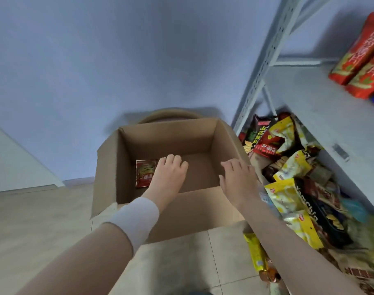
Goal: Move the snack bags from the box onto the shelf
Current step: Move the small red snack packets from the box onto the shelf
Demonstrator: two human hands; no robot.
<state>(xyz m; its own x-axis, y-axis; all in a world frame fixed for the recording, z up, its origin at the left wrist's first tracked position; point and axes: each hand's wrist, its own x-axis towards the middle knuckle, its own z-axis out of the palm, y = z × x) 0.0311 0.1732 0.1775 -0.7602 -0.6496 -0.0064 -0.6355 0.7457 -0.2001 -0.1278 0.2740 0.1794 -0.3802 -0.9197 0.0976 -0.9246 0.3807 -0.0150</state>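
Observation:
An open cardboard box (pixel 182 207) stands on the floor in front of me. One small red snack bag (pixel 144 173) lies on its bottom at the left. My left hand (pixel 168 173) reaches down into the box right beside that bag, fingers bent downward and holding nothing. Over the box's right side my right hand (pixel 238 177) hovers with fingers spread and nothing in it. The metal shelf (pixel 322 107) stands to the right, with many snack bags (pixel 292 179) piled on its lower level and red bags (pixel 360 58) on the board above.
A yellow bag (pixel 255 253) lies on the tiled floor near the shelf's foot. A round brown object (pixel 171 116) sits behind the box against the blue wall. A white bandage wraps my left wrist (pixel 135 218).

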